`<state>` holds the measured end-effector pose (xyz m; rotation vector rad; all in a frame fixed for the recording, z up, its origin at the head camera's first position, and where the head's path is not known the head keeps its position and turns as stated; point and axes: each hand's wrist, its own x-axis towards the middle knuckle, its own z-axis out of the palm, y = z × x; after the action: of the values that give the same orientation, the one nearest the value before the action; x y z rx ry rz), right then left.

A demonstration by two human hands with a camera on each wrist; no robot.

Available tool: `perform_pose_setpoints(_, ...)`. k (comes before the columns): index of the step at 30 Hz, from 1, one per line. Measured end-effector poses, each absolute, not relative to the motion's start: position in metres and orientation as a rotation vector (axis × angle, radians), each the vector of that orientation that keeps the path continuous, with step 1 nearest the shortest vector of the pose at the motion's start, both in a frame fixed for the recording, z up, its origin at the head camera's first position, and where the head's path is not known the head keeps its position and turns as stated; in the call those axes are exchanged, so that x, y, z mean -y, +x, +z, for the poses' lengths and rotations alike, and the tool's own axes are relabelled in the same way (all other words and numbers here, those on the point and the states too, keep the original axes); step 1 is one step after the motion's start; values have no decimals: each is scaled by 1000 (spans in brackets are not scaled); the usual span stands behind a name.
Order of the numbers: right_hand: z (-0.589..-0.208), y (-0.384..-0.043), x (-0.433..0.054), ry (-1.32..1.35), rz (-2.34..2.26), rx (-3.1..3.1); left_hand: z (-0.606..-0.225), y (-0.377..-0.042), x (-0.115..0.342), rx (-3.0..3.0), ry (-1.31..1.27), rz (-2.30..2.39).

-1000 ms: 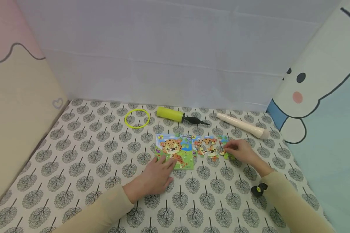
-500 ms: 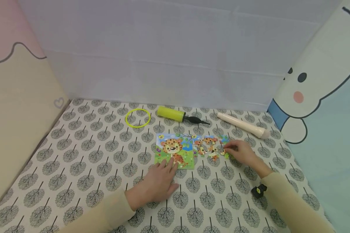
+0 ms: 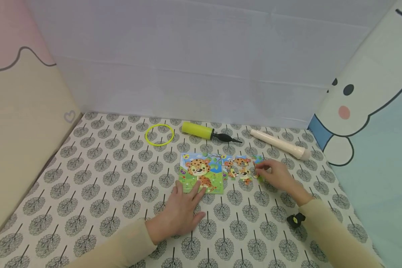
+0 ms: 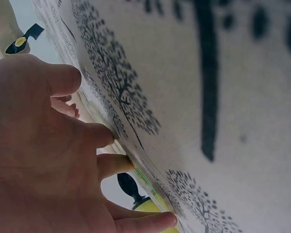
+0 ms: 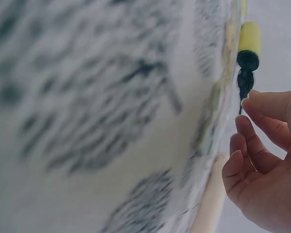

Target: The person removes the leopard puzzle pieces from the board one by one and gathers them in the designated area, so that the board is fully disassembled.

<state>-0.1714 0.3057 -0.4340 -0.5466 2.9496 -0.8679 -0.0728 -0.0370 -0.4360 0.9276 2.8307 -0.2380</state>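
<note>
At the near edge of the leopard picture card [image 3: 191, 178], left hand [image 3: 182, 210] lies palm down, fingers spread, tips touching the card along its lower left part, thumb out on the cloth. Right hand [image 3: 277, 175] is well apart from it, over the right end of the leopard puzzle pieces [image 3: 245, 172]; thumb and index tips meet, other fingers curled. Can't tell if a piece is pinched between them; right wrist view shows the tips but no clear piece. Both arms in cream sleeves [image 3: 338, 230], black strap with a yellow spot [image 3: 295, 220] at the right cuff. Card is about midway between the table's left and right edges, nearer the far edge; spotted cub on green grass, blue sky. Pieces sit just beside the card's right edge, roughly in rows, gaps showing cloth between some; same cub art, rightmost ones partly hidden by the right hand. Table [image 3: 61, 223] has a white cloth with dark tree prints. Along the far edge: yellow-green ring [image 3: 146, 135] lying flat left of the middle, yellow hand pump [image 3: 197, 130] near the middle, black nozzle pointing right, then pale stick with a flared end [image 3: 278, 143] slanting toward the far right corner. White sheet [image 3: 187, 74] behind the far edge; cartoon-printed backdrop [image 3: 375, 85] at the right edge, pink and cream backdrop [image 3: 23, 100] at the left.
</note>
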Motion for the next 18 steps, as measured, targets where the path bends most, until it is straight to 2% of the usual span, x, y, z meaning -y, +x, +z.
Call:
perform_pose_setpoints(10,-410,-176,-239,-727,-1030,-2810,-436,-71,38,-2819,909,-157)
perform_pose_setpoints(18,-415,-186,-197,-801,-1061,-2654,-435,-72,36,-2832,879,-141)
